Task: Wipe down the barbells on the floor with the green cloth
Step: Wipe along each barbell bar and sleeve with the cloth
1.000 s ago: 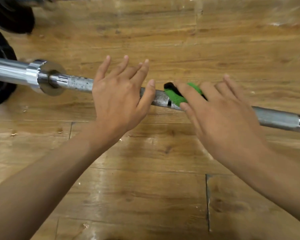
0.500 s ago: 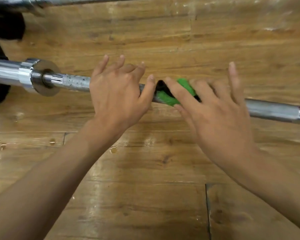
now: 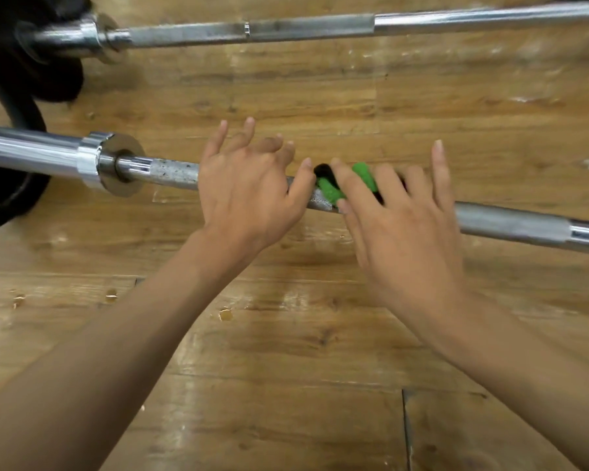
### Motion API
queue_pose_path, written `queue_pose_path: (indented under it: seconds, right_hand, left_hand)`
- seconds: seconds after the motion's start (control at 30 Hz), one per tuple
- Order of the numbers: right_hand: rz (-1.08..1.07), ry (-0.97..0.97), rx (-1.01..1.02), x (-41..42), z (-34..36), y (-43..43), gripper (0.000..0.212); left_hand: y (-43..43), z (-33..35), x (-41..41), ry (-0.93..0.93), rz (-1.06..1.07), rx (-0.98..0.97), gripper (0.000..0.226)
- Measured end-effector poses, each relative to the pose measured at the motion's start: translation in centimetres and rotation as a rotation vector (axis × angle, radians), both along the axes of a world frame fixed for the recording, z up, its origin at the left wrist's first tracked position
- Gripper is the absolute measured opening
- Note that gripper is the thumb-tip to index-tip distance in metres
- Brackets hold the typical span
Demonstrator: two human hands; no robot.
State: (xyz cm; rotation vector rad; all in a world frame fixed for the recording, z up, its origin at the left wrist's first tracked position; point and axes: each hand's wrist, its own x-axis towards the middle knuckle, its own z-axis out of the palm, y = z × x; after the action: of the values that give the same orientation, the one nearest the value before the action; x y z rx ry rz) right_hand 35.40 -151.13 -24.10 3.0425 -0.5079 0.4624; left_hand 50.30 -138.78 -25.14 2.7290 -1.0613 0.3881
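Far left: black weight plates (image 3: 12,185) on the wood floor (image 3: 286,351), blurred at the frame edge. Two bars lie here. The far barbell (image 3: 286,28) runs across the top of the view, its sleeve end by the plates. The near barbell (image 3: 510,224) crosses mid-frame w/ a slight downward slant to the right. Its shiny sleeve & collar (image 3: 111,163) are on the left, then a speckled, dull stretch of shaft.

Next, the left hand (image 3: 249,195) lies palm-down over that shaft, just right of the speckled part. Its fingers (image 3: 249,130) are straight & spread, reaching past the bar's far side, tips off the metal. The thumb angles right, tip nearly at the cloth. Can't tell how hard the palm bears on the bar.

Green cloth (image 3: 330,193) sits on the near barbell btwn the two hands, bunched on top of the knurled shaft, w/ a black patch at its left end. Only small bits show: one strip btwn thumb & index finger, another btwn index & middle. The rest is under the right hand (image 3: 405,232).

That hand's fingers (image 3: 388,185) lie flat & fairly straight across cloth & bar, pressing it down rather than wrapping it. The little finger sticks out apart from the others, pointing away. The thumb runs along the bar's near side, touching the cloth's lower edge.

Right of the hand: bare knurled shaft, then smooth chrome to the frame edge.
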Motion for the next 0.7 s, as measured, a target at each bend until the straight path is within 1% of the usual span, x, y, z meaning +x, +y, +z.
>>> queue_pose_path:
  seconds: [0.1, 0.17, 0.23, 0.3, 0.4, 0.53, 0.63, 0.7]
  right_hand:
    - [-0.012, -0.017, -0.038, -2.5, -0.3, -2.9, 0.042]
    - [-0.097, -0.038, -0.038, -5.2, -0.2, -6.1, 0.040]
    - [-0.204, -0.025, -0.010, -6.9, -0.2, -7.9, 0.042]
    - [-0.260, -0.053, 0.009, -6.4, -0.4, -7.7, 0.042]
    - [-0.177, -0.064, 0.012, -2.2, -0.3, -5.3, 0.040]
    - [-0.043, -0.111, -0.018, 3.4, -0.8, -2.4, 0.040]
    - [0.026, -0.105, -0.079, 2.4, -1.2, -4.5, 0.042]
    - [-0.018, -0.118, -0.109, -0.3, -1.4, -7.2, 0.040]
  left_hand:
    - [-0.6, 0.6, 0.6, 0.073, 0.007, 0.051, 0.074]
    - [-1.2, 0.7, 1.2, 0.087, 0.024, 0.088, 0.079]
    - [-1.7, 0.8, 1.6, 0.082, 0.045, 0.115, 0.080]
    - [-2.3, 0.9, 2.0, 0.090, 0.053, 0.126, 0.076]
    - [-3.1, 1.3, 2.5, 0.126, 0.073, 0.149, 0.067]
    - [-3.8, 1.3, 3.3, 0.127, 0.069, 0.165, 0.068]
    - [-3.8, 1.0, 3.8, 0.108, 0.057, 0.132, 0.071]
    - [-3.8, 0.8, 4.0, 0.095, 0.053, 0.096, 0.069]
